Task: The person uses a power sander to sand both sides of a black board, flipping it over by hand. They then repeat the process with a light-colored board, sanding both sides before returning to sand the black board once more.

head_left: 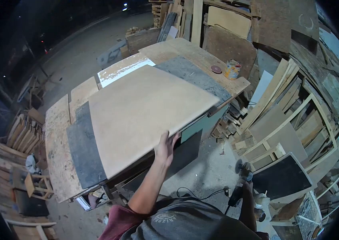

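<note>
A large pale wooden board [149,108] lies flat on the workbench, over a dark grey sheet [83,148]. My left hand [164,151] is closed on the board's near edge, with a finger resting on its top face. Low at my right side, my right hand [248,186] is wrapped round an angle grinder [237,195], apart from the board. The grinder's round disc points up and away from me. Part of the right hand is hidden behind the tool.
On the bench [59,160] stand a paint can [232,69] and a round sanding disc [216,69]. A black cord [201,198] trails over the floor. Wooden frames [271,140] and a dark panel [283,176] lean on my right. Stacked timber [27,134] is at far left.
</note>
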`<state>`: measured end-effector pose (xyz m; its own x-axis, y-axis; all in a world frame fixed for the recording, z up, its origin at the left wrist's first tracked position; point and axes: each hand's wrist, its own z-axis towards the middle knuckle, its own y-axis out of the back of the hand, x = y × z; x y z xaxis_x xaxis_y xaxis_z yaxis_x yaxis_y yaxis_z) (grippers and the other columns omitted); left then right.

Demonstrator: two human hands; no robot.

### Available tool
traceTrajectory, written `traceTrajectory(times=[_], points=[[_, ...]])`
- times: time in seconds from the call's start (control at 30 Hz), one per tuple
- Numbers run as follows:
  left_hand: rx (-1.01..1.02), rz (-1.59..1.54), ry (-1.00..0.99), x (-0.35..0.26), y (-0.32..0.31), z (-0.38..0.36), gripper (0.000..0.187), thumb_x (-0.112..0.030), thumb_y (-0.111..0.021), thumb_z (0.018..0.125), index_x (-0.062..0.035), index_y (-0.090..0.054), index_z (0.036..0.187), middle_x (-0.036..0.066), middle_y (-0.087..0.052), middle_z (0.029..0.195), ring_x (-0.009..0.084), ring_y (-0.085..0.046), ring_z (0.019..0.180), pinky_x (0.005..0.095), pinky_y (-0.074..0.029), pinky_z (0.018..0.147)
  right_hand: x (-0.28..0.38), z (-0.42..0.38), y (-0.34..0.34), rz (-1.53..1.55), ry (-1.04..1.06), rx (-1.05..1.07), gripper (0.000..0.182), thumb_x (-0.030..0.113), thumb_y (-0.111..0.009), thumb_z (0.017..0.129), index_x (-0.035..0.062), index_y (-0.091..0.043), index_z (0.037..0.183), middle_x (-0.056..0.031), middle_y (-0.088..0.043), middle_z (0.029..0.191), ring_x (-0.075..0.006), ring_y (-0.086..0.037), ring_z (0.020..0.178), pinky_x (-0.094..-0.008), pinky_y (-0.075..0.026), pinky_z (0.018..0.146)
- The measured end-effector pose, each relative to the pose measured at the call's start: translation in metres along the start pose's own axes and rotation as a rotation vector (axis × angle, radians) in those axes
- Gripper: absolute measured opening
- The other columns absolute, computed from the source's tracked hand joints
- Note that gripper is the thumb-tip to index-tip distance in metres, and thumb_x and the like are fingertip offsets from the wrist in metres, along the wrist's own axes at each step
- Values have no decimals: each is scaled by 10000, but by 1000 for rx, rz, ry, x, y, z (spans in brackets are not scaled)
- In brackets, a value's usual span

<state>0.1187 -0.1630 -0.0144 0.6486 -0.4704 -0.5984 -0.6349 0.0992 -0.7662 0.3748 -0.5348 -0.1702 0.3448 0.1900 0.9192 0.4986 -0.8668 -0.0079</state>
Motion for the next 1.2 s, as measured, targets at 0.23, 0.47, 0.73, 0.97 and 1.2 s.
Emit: traceTrajectory(times=[0.23,0.47,0.73,0.97,1.2], points=[[17,200,-338,-74,-82,21,243,-154,-602,913,35,-568,1063,133,-632,1031,273,-637,999,407,-507,909,5,12,-27,50,12,103,254,132,-700,700,30,-626,921,-60,-617,864,-199,-613,740,-348,-514,681],[-117,95,-416,-62,-107,51,176,-100,-692,836,2,-627,963,86,-624,910,191,-616,839,355,-523,838,25,15,-64,128,10,159,245,140,-692,709,29,-627,919,-61,-616,853,-198,-610,733,-346,-513,678],[-177,96,-455,-42,-135,73,334,-30,-621,832,51,-540,1146,126,-577,1122,232,-603,1030,369,-526,936,-3,-4,-47,222,20,198,236,150,-683,721,28,-628,916,-63,-615,841,-198,-608,726,-344,-512,676],[18,-102,-539,-115,-162,66,316,57,-539,824,47,-534,1139,159,-588,1128,298,-600,1075,479,-518,984,-7,-8,-52,332,53,224,230,159,-675,731,27,-629,913,-64,-614,830,-197,-605,719,-342,-511,673],[236,-70,-374,-212,-82,-45,294,78,-581,793,54,-541,1084,173,-602,1093,320,-596,1066,528,-472,1038,25,-23,-90,396,46,219,225,168,-667,740,26,-630,911,-65,-613,819,-197,-603,713,-340,-510,671]])
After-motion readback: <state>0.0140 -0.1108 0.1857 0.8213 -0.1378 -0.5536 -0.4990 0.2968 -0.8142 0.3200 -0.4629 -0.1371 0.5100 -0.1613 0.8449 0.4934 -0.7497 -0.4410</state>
